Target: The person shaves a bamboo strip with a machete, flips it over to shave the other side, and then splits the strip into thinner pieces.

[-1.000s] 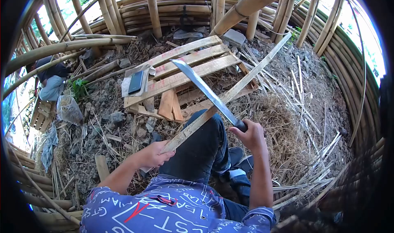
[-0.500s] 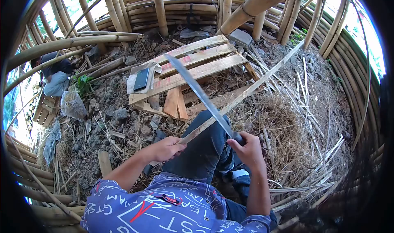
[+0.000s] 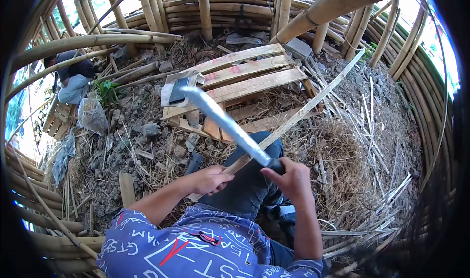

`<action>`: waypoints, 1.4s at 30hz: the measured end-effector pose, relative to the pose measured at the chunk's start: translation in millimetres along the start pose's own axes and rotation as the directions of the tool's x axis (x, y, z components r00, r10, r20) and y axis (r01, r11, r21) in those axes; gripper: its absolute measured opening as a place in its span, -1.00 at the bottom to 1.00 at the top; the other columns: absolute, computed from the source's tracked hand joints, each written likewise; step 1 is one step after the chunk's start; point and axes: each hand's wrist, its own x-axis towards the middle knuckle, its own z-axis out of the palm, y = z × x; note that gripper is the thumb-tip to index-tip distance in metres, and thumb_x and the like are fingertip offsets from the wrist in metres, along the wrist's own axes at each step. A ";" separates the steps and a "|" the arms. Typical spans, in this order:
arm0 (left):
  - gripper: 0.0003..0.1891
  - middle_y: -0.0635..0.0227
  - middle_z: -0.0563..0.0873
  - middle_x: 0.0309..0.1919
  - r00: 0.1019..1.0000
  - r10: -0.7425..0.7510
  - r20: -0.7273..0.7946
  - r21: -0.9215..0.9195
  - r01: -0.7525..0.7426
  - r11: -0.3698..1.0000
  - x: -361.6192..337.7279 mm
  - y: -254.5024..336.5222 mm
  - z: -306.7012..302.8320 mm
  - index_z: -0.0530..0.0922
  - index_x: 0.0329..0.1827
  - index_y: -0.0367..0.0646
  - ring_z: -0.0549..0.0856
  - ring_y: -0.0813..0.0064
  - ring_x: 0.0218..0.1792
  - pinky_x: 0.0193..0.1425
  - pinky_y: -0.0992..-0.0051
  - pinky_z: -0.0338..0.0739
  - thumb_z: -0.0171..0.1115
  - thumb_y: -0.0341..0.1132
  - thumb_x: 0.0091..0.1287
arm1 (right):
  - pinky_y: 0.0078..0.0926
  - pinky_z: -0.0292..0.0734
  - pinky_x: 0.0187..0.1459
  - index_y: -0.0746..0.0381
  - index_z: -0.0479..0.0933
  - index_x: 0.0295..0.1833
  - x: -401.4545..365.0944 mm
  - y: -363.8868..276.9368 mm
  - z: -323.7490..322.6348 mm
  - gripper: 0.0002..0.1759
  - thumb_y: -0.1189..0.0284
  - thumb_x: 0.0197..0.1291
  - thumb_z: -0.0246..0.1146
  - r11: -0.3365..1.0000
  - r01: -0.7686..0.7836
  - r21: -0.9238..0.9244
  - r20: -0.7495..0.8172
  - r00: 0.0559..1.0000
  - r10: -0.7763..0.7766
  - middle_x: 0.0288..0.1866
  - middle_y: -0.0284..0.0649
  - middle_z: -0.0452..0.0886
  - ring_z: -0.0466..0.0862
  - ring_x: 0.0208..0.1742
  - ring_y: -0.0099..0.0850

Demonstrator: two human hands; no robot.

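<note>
My left hand [image 3: 209,179] grips the near end of a long bamboo slat [image 3: 313,104] that runs up and to the right, resting over my knee. My right hand [image 3: 290,178] is closed on the dark handle of a machete [image 3: 223,122]. The blade points up and to the left, blurred, and crosses the slat just above my left hand.
A wooden pallet [image 3: 245,77] lies ahead with a dark phone [image 3: 178,90] on paper at its left corner. Bamboo strips and dry shavings [image 3: 362,145] cover the ground to the right. Another person [image 3: 73,79] crouches at far left. Curved bamboo poles [image 3: 73,45] ring the area.
The machete blade has swung down and left along the slat, toward my left hand. Both hands have drawn closer to my body.
</note>
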 end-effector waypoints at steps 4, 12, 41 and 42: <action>-0.71 0.68 0.23 -0.62 0.999 -0.003 0.038 -0.029 0.004 1.000 -3.5 1.4 -1.2 0.29 -0.41 0.03 0.16 0.81 -0.69 -0.68 0.67 0.02 0.01 -0.15 0.53 | -0.16 0.52 -0.32 0.26 0.64 -0.25 9.1 41.2 -12.1 -0.41 -0.12 0.05 0.39 0.949 -0.266 0.168 -0.035 0.961 0.275 -0.51 0.00 0.63 0.67 -0.41 0.00; -0.74 0.66 0.26 -0.62 0.999 -0.045 0.007 -0.009 0.045 0.999 1.7 0.9 1.1 0.32 -0.39 -0.01 0.18 0.80 -0.69 -0.67 0.65 0.07 0.10 -0.22 0.50 | -0.06 0.52 -0.26 0.27 0.62 -0.25 3.0 32.0 -13.1 -0.40 -0.14 0.12 0.31 0.980 -0.197 -0.019 -0.105 0.975 0.194 -0.47 0.06 0.64 0.67 -0.35 0.07; -0.67 0.56 0.37 -0.56 0.959 0.283 -0.022 0.434 -0.246 0.867 -1.0 -17.2 -5.4 0.34 -0.42 -0.09 0.35 0.66 -0.47 -0.37 0.51 0.33 0.36 -0.21 0.28 | -0.21 0.53 -0.32 0.27 0.62 -0.26 19.3 36.9 -27.7 -0.39 -0.14 0.07 0.36 0.988 -0.076 -0.135 -0.085 0.994 0.065 -0.53 -0.03 0.62 0.68 -0.43 -0.09; -0.67 0.56 0.36 -0.56 0.960 0.281 -0.017 0.429 -0.247 0.869 -1.6 -19.3 -7.6 0.34 -0.42 -0.09 0.34 0.67 -0.47 -0.37 0.52 0.32 0.37 -0.22 0.28 | -0.21 0.53 -0.32 0.27 0.62 -0.26 22.3 48.4 -28.3 -0.39 -0.14 0.07 0.36 0.988 -0.076 -0.133 -0.084 0.994 0.065 -0.53 -0.03 0.62 0.68 -0.43 -0.09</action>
